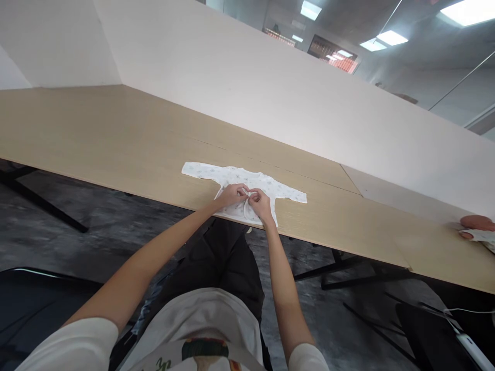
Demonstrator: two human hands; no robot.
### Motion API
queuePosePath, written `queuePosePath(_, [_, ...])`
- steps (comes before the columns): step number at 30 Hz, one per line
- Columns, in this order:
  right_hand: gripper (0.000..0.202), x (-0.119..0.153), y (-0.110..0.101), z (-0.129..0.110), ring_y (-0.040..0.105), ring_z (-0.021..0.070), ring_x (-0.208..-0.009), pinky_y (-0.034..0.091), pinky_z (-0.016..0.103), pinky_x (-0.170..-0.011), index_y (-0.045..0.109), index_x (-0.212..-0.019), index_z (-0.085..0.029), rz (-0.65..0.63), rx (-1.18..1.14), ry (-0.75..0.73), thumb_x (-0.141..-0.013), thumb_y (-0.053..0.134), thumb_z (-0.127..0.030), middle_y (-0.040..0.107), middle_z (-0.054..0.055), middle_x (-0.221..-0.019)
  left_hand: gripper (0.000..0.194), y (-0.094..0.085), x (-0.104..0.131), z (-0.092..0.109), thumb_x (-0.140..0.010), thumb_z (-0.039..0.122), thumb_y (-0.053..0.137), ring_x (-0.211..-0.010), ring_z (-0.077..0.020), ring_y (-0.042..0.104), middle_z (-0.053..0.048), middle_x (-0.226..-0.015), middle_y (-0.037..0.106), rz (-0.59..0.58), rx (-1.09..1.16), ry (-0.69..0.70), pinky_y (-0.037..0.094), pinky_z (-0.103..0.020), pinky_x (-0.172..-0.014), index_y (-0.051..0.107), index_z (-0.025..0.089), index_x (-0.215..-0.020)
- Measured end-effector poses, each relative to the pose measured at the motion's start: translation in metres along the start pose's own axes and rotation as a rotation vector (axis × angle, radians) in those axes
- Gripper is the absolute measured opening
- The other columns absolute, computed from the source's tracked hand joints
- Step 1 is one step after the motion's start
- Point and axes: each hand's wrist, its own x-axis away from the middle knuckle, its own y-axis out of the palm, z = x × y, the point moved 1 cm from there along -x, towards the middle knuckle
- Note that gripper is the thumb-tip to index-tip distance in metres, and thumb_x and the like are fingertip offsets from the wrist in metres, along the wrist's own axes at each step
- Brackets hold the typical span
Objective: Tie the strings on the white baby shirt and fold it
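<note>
A small white long-sleeved garment (251, 179) with a faint print lies on the wooden table, its sleeves spread to both sides and its lower hem near the front edge. My left hand (233, 195) is closed on the garment's front, fingertips pinching the fabric. Right beside it, my right hand (260, 202) pinches the fabric too, and the two sets of fingertips nearly touch. A fold of cloth stands up a little between and below the hands. What exactly the fingertips hold is too small to tell.
A pale partition (270, 93) runs behind the table (116, 134). At the far right of the table sit a brown object (477, 222) and white cloth. Black chairs stand at lower left (38, 309) and lower right, where a white device (474, 350) with a cable lies.
</note>
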Motion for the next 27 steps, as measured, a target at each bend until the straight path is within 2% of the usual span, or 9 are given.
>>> queuePosePath(10, [0.032,0.001,-0.001,-0.010,0.056,0.0115,-0.063,0.048,0.024,-0.068,0.062,-0.101,-0.021,-0.047,0.037,-0.012,-0.070,0.054,-0.020,0.059,-0.006,-0.068,0.034,0.000,-0.002,-0.005,-0.072,0.041,0.065,-0.074,-0.0187,0.069,-0.005,-0.076,0.076,0.012,0.036,-0.003,0.051,-0.026,-0.068,0.069,0.016,-0.095])
queuePosePath(17, [0.033,0.000,0.001,-0.008,0.054,0.0115,-0.061,0.047,0.023,-0.065,0.061,-0.099,-0.022,-0.048,0.030,-0.012,-0.067,0.054,-0.019,0.058,-0.007,-0.064,0.031,-0.001,-0.002,-0.005,-0.072,0.040,0.066,-0.077,-0.0193,0.071,-0.005,-0.077,0.076,0.016,0.030,-0.001,0.053,-0.027,-0.071,0.070,0.016,-0.090])
queuePosePath(27, [0.029,-0.004,0.000,-0.001,0.056,0.0130,-0.061,0.046,0.024,-0.062,0.058,-0.090,-0.020,0.021,-0.076,0.126,-0.062,0.055,-0.022,0.058,-0.006,-0.064,0.023,-0.001,-0.003,-0.004,-0.073,0.030,0.062,-0.074,-0.0174,0.069,-0.004,-0.078,0.076,0.016,-0.044,-0.001,0.052,-0.027,-0.074,0.072,0.016,-0.089])
